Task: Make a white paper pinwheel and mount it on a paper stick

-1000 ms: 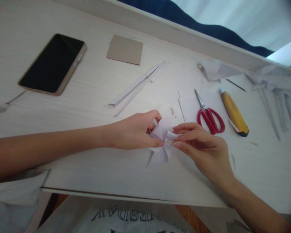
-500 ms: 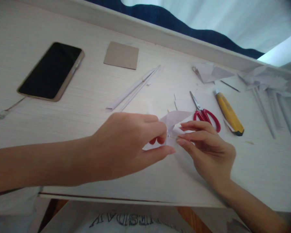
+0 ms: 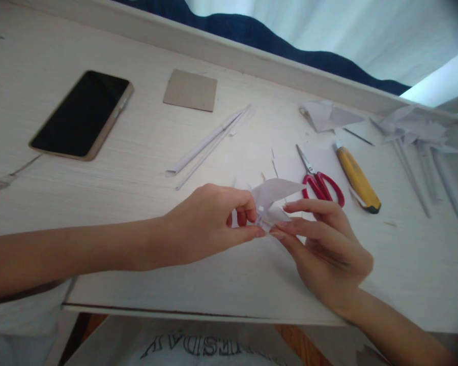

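A white paper pinwheel (image 3: 277, 192) with a curved, pointed blade is between my two hands above the table. My left hand (image 3: 217, 218) pinches its left side, with thumb and curled fingers close together. From the right, the thumb and index finger of my right hand (image 3: 324, 244) grip the pinwheel near its centre, while the other fingers stay raised. My fingers hide part of the folded paper. Just behind my right hand lie red-handled scissors (image 3: 320, 185), their blades pointing away.
A yellow utility knife (image 3: 359, 178) lies right of the scissors. Farther right are paper pinwheels (image 3: 416, 127) on paper sticks. Another folded paper piece (image 3: 330, 116) lies at the back. Rolled paper sticks (image 3: 206, 145), a cardboard square (image 3: 191, 90) and a phone (image 3: 82, 114) lie toward the left.
My left hand has drawn back slightly to the left, and its thumb has come nearer its fingers. My right fingertips have shifted a little left and down, and more of the paper blade shows.
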`<state>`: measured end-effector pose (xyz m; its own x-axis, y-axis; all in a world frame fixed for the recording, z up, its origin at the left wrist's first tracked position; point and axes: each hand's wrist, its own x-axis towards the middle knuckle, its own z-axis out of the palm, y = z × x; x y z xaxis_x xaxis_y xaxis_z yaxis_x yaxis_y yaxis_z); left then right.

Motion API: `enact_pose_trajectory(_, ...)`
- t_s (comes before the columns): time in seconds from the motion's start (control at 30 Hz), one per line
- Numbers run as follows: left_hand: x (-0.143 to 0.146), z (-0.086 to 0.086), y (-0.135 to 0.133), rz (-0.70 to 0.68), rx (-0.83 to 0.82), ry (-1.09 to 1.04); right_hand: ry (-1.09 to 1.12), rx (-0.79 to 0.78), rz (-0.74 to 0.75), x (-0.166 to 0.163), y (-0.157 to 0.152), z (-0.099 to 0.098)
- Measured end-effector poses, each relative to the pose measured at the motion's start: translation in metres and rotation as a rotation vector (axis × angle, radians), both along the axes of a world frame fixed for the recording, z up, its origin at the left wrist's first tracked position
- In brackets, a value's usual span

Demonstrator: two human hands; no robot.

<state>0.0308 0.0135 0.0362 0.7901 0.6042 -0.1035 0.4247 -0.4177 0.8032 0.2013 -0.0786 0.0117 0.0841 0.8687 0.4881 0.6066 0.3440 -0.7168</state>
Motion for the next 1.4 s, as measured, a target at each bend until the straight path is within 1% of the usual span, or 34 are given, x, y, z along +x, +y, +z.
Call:
enact_pose_trajectory(0.1, 0.001, 0.003, 0.001, -0.003, -0.024, 0.027, 0.020, -0.008, -0.020, -0.001, 0.001, 0.001)
enact_pose_trajectory(0.23, 0.001, 0.005, 0.002, 0.012, -0.116, 0.038, 0.041, -0.012, -0.022, -0.002, 0.001, 0.002)
enact_pose_trajectory(0.4, 0.000, 0.002, 0.000, 0.045, -0.268, -0.030, 0.033, -0.012, -0.007, -0.001, 0.001, 0.001)
enact_pose_trajectory(0.47, 0.000, -0.001, -0.001, 0.067, -0.291, -0.082, 0.031, -0.007, -0.008, -0.001, 0.001, 0.001)
enact_pose_trajectory(0.6, 0.001, -0.007, -0.004, 0.100, -0.294, -0.146, 0.014, -0.005, -0.019, -0.001, 0.001, 0.001)
enact_pose_trajectory(0.77, 0.002, -0.007, -0.006, 0.136, -0.303, -0.179, -0.003, 0.009, -0.003, 0.000, 0.000, 0.002)
enact_pose_trajectory(0.87, 0.002, -0.008, -0.006, 0.143, -0.312, -0.215, -0.011, 0.023, 0.016, 0.001, -0.001, 0.002)
enact_pose_trajectory(1.0, 0.001, -0.007, -0.007, 0.135, -0.319, -0.233, -0.091, 0.066, 0.067, 0.003, -0.004, 0.001)
enact_pose_trajectory(1.17, 0.000, -0.006, -0.008, 0.107, -0.271, -0.234, -0.153, 0.062, 0.068, 0.006, -0.008, 0.001)
enact_pose_trajectory(1.3, 0.001, -0.007, -0.008, 0.108, -0.229, -0.260, -0.170, 0.057, 0.096, 0.006, -0.008, 0.001)
enact_pose_trajectory(1.4, 0.001, -0.009, -0.009, 0.110, -0.206, -0.285, -0.198, 0.089, 0.104, 0.006, -0.007, 0.001)
